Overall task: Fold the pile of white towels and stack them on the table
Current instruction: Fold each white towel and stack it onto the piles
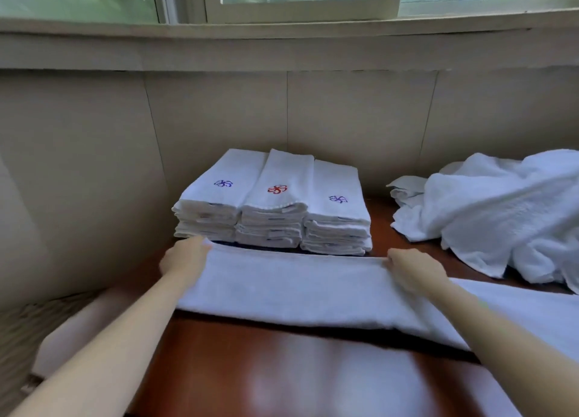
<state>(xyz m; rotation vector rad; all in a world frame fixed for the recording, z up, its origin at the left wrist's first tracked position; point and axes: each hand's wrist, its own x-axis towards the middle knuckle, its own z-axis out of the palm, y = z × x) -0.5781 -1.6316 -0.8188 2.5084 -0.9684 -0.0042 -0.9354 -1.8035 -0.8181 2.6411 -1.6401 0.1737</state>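
Gripping far edge of towel (pixel 297 288): left hand (pixel 185 256), right hand (pixel 410 267)

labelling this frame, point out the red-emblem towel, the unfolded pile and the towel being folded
red-emblem towel (pixel 282 176): head view, top face
unfolded pile (pixel 488 216): head view, middle of heap
towel being folded (pixel 297 286): head view, top layer

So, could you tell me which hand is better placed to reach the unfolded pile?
Probably the right hand: the crumpled pile lies on its side; the left hand holds the towel farther away.

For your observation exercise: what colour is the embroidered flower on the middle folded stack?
Red flower; head view.
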